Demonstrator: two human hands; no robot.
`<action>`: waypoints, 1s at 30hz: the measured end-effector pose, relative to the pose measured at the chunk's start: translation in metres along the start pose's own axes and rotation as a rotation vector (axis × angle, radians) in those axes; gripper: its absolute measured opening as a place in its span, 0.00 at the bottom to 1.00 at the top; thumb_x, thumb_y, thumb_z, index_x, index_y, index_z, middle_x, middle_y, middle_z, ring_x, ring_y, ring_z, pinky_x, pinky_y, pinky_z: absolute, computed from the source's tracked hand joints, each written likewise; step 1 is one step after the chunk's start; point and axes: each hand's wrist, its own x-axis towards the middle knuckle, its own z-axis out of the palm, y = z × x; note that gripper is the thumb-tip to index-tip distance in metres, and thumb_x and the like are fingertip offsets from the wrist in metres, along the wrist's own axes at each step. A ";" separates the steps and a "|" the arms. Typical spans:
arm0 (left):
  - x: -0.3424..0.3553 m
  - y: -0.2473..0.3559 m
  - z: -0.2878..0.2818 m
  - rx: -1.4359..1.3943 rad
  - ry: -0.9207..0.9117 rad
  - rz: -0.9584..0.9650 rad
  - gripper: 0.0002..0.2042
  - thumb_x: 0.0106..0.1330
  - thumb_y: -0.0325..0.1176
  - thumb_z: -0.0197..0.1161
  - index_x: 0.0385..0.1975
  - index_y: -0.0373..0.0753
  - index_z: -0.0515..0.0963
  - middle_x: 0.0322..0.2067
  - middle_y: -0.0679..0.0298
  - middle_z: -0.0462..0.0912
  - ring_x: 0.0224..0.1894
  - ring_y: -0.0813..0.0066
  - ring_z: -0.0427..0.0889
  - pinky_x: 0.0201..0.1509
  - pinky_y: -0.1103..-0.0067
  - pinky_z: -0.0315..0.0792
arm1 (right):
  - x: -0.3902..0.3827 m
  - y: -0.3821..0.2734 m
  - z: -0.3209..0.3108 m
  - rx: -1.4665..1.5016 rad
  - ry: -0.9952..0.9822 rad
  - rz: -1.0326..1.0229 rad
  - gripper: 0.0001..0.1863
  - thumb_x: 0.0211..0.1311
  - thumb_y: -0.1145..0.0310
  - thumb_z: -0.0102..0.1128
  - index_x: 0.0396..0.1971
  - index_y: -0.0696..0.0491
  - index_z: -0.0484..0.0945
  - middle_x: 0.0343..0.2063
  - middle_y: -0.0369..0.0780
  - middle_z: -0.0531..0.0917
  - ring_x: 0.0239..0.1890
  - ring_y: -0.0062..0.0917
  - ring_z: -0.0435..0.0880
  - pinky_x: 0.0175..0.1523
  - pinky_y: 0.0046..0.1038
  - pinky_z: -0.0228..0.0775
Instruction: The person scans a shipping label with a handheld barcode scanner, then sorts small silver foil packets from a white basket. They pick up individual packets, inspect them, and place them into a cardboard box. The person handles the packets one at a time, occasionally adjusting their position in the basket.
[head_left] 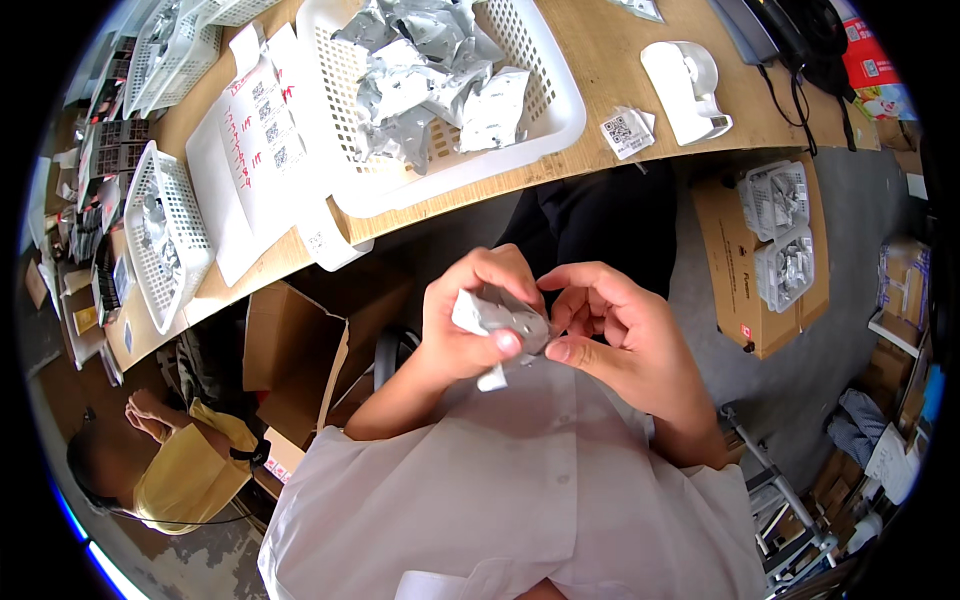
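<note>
A crumpled silver foil pouch (512, 318) is held in front of my chest, beyond the table's near edge. My left hand (450, 335) is closed round it, thumb on the near side and fingers over the far side. The pouch's white label or flap shows beside the thumb. My right hand (640, 345) has its thumb and curled fingers closed at the pouch's right edge. Its fingertips are partly hidden there. On the table, a large white perforated basket (370, 195) holds several similar silver pouches (430, 85).
On the wooden table (600, 75) are a white tape dispenser (690, 95), small labels (628, 132), marked paper sheets (240, 165) and a smaller white basket (165, 235). A cardboard box bearing clear trays (785, 265) stands right. An open carton (290, 345) and a person in yellow (190, 470) are left.
</note>
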 end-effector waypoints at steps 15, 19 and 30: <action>0.007 -0.011 0.010 -0.334 0.159 -0.237 0.24 0.80 0.57 0.66 0.38 0.40 0.71 0.37 0.48 0.84 0.33 0.63 0.82 0.42 0.66 0.83 | 0.011 0.006 0.009 -0.052 0.261 -0.552 0.06 0.71 0.87 0.71 0.42 0.65 0.83 0.38 0.42 0.86 0.34 0.21 0.87 0.41 0.23 0.82; 0.009 0.002 0.020 -0.069 0.076 -0.114 0.31 0.81 0.67 0.57 0.46 0.36 0.72 0.49 0.42 0.86 0.45 0.56 0.90 0.52 0.62 0.85 | 0.021 0.010 0.009 0.066 0.315 -0.452 0.04 0.74 0.84 0.70 0.41 0.64 0.83 0.36 0.39 0.85 0.36 0.17 0.88 0.42 0.22 0.85; 0.024 0.055 0.003 0.645 -0.127 -0.073 0.15 0.70 0.26 0.70 0.54 0.29 0.84 0.48 0.52 0.90 0.44 0.68 0.88 0.46 0.74 0.80 | 0.042 -0.001 0.002 -0.275 0.390 -0.499 0.04 0.70 0.82 0.75 0.38 0.62 0.87 0.32 0.38 0.89 0.33 0.17 0.86 0.35 0.20 0.77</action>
